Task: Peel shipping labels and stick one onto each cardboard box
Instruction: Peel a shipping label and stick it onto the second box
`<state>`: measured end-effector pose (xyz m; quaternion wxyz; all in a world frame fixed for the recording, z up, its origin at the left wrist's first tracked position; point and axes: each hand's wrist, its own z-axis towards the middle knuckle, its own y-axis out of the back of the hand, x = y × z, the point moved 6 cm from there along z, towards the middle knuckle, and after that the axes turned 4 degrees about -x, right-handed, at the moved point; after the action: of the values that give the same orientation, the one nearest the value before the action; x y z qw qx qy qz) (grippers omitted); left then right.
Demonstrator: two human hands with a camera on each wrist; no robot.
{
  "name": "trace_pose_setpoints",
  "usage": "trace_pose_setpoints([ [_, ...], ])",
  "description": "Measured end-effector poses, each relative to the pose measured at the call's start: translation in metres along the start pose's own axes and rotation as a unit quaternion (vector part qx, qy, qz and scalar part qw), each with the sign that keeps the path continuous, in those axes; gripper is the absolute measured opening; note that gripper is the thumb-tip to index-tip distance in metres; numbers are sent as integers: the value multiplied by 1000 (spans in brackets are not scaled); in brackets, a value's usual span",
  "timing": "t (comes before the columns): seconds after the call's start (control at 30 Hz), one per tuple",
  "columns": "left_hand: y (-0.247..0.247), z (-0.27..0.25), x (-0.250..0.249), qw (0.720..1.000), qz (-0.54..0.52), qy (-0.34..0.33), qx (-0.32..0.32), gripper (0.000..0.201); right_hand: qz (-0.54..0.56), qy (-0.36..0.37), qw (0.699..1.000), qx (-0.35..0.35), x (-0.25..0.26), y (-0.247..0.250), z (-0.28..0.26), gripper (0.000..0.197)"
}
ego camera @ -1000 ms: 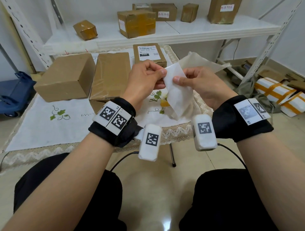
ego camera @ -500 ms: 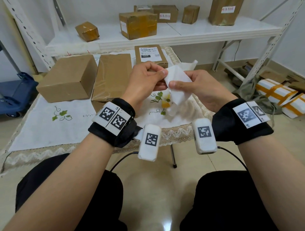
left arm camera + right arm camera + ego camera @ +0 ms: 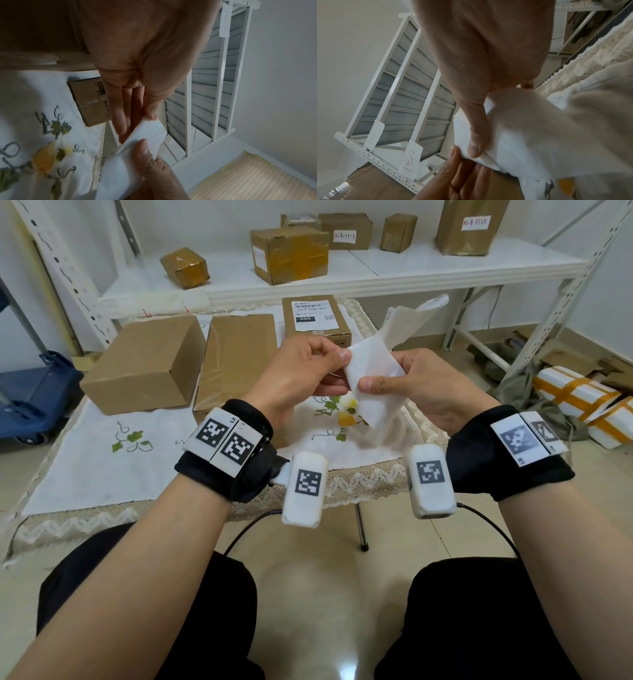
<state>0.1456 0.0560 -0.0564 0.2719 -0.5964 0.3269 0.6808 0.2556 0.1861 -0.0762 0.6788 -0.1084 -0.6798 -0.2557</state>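
Note:
In the head view both hands hold a white label sheet [image 3: 371, 371] above the table's near right corner. My left hand [image 3: 342, 368] pinches its upper left corner between thumb and fingers [image 3: 123, 128]. My right hand [image 3: 371, 381] pinches the sheet lower down with its thumb [image 3: 476, 148] on top. A loose strip of the sheet [image 3: 411, 316] sticks up to the right. On the table stand a large plain box [image 3: 144, 361], a tape-wrapped box [image 3: 236, 354] and a small box [image 3: 315, 333] with a printed label [image 3: 311, 311] on top.
The table [image 3: 85, 460] carries a white embroidered cloth with a lace edge. Behind it a white shelf [image 3: 376, 275] holds several more boxes. A blue cart [image 3: 30, 398] stands at the left, and white foam parcels [image 3: 579, 398] lie on the floor at the right.
Both hands stay pinched on the sheet. Its loose end, bunched behind the right hand half a second ago, now stands up to the right.

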Motion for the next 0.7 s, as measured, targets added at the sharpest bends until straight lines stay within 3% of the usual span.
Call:
trace_pose_setpoints([
  [0.1,-1,0,0,1000,9,-5,6,14,-12,-5,1000,2,-2,-1,0,45],
  [0.2,-2,1,1,1000,23,-8,6,12,-34,-11,999,5,-3,-2,1,27],
  [0.47,-1,3,3,999,35,-10,9,13,-79,-29,996,-20,-2,3,0,36],
  [0.7,0,4,3,998,54,-12,8,14,-139,-36,989,-22,0,4,-3,19],
])
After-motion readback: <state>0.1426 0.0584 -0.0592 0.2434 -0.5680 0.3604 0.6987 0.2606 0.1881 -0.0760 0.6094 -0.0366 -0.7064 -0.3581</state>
